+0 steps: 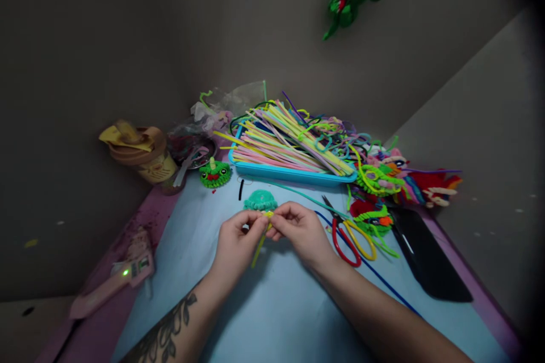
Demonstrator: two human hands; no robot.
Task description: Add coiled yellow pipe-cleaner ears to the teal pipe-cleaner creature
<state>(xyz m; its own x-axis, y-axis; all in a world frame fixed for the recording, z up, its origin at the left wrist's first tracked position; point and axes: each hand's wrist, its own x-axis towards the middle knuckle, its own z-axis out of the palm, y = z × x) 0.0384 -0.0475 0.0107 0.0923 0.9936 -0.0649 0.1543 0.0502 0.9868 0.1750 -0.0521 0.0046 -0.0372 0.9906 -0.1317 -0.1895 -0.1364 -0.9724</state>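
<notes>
My left hand [239, 238] and my right hand [298, 228] meet over a light blue mat [276, 306], fingers pinched together on a yellow-green pipe cleaner [259, 247] that hangs down between them. Just beyond the fingertips lies a teal coiled pipe-cleaner piece [260, 201]. A long teal pipe cleaner [306, 197] runs off to the right behind my right hand. A tattoo covers my left forearm.
A blue tray [293, 173] piled with coloured pipe cleaners stands at the back. Red and yellow scissors [349, 237], a black object [426, 261] and finished fuzzy figures [400, 181] lie right. A green frog figure [215, 173], a lidded cup [140, 153] and a pink glue gun [123, 275] sit left.
</notes>
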